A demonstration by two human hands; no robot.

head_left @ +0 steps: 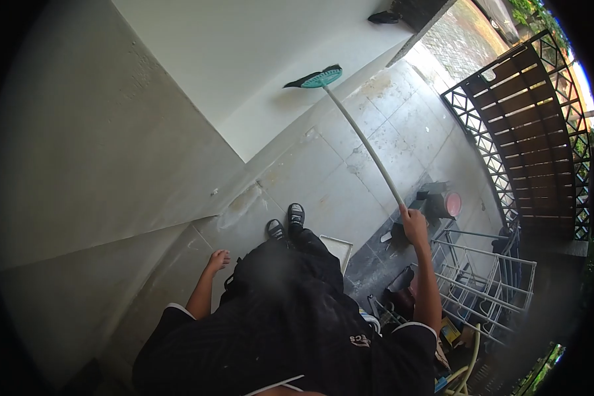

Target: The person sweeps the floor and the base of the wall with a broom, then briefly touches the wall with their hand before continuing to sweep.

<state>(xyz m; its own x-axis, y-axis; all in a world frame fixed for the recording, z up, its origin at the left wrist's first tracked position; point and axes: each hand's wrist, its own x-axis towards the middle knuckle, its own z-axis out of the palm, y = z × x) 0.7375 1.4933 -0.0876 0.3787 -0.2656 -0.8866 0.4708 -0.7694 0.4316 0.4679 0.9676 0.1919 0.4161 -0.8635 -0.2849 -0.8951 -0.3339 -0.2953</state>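
Note:
My right hand is closed around the end of a broom's long pale handle. The handle stretches away from me to a green broom head with dark bristles, which lies against the lower part of the white wall. My left hand hangs at my left side with its fingers loosely curled and a little apart, holding nothing. Below it are the grey floor tiles and the foot of the grey wall.
A white metal rack stands to my right beside clutter. Close to my right hand is a container with a reddish round end. A white tray-like piece lies near my feet. Beyond, a slatted gate borders the paved area.

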